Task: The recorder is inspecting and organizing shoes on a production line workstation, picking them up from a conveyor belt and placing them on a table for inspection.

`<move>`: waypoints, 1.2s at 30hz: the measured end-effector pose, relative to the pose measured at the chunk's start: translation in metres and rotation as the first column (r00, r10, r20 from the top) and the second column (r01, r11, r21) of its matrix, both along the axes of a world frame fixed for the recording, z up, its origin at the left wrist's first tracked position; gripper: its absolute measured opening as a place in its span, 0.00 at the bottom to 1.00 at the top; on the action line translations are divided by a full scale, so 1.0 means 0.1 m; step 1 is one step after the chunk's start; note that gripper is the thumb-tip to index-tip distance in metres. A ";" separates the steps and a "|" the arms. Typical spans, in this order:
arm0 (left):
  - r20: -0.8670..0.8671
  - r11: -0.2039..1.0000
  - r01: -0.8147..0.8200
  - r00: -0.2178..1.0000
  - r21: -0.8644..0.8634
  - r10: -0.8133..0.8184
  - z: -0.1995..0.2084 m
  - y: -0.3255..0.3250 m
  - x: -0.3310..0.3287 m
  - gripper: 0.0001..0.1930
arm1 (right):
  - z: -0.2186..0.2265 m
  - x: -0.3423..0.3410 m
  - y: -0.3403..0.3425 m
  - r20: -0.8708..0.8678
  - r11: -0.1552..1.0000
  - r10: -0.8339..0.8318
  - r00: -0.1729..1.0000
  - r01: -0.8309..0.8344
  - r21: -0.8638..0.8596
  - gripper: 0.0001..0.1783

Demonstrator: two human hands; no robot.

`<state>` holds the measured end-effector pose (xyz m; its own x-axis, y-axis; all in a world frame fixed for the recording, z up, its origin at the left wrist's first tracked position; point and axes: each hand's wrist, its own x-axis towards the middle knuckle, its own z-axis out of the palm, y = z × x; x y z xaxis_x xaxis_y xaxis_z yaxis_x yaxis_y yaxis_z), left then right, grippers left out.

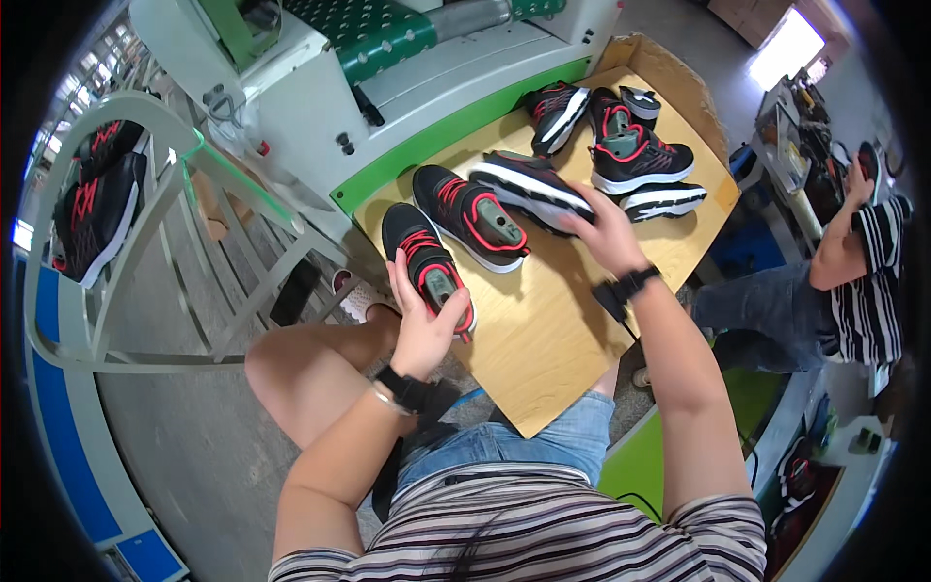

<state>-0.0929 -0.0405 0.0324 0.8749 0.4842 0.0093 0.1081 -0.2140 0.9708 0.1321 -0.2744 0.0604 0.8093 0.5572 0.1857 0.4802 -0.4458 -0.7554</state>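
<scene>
At the table's left edge, my left hand (424, 328) is closed around the heel end of a black sneaker (405, 229) with red laces, its toe pointing away from me. My right hand (613, 238) grips another black sneaker (529, 184), tipped on its side so that its white sole edge shows. Between them a third sneaker (452, 202) sits upright, with a grey-green last (497, 223) in its opening. The sneaker under my left hand also has a last inside.
Several more sneakers (645, 160) crowd the far right of the wooden table (543, 359). A green-and-grey machine (465, 68) borders the far side. On the left, a metal rack (107, 339) holds sneakers. At right, a person in a striped shirt (866, 252) handles a shoe.
</scene>
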 end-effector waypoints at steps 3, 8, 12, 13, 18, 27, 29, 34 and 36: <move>0.005 0.994 0.105 0.994 0.042 -0.105 -0.04 0.16 -0.22 0.57 | 0.17 -0.39 -0.59 0.261 0.991 0.047 0.964 -0.013 -0.131 0.32; 0.275 0.944 -0.022 0.959 0.328 -0.073 0.49 -0.09 -0.22 0.46 | 0.05 -0.75 -1.45 0.526 0.710 -0.011 0.850 0.377 -0.594 0.26; 0.314 0.988 0.097 0.941 0.120 -0.130 0.77 -0.45 0.24 0.50 | -0.10 -1.03 -1.13 -0.181 0.816 -0.533 0.827 0.558 0.148 0.25; 0.236 0.998 0.057 0.970 0.020 -0.061 0.75 -0.55 0.44 0.51 | 0.04 -1.10 -0.81 -0.324 0.801 -0.495 0.806 0.568 0.189 0.30; -0.243 0.945 -0.313 0.928 -0.099 0.282 0.54 -0.66 1.30 0.58 | -0.14 -1.17 -0.07 -0.113 0.757 -0.622 0.775 0.632 0.169 0.60; -0.065 0.466 0.022 0.983 -0.884 -0.169 1.08 -0.04 0.80 0.25 | 0.05 -1.77 -0.43 -0.311 0.902 -0.320 0.895 0.388 0.190 0.45; -0.015 0.309 0.059 0.973 -0.949 -0.232 1.46 0.16 0.78 0.20 | 0.07 -1.62 -0.41 -0.345 0.845 -0.334 0.877 0.441 0.303 0.43; 0.323 0.815 0.194 0.946 -0.547 -0.008 2.39 0.40 1.18 0.27 | 0.95 -0.56 -0.08 -0.559 0.477 0.111 0.821 0.450 0.755 0.34; 0.425 0.939 0.132 0.905 -0.317 0.017 2.49 0.78 1.66 0.17 | 1.29 0.20 0.34 -0.164 0.667 -0.051 0.985 0.156 0.728 0.33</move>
<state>0.0735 0.0375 0.2818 0.8516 0.4726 0.2268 -0.3234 0.1331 0.9369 0.1525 -0.2403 0.1897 0.8976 0.1924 0.3967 0.3491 0.2394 -0.9060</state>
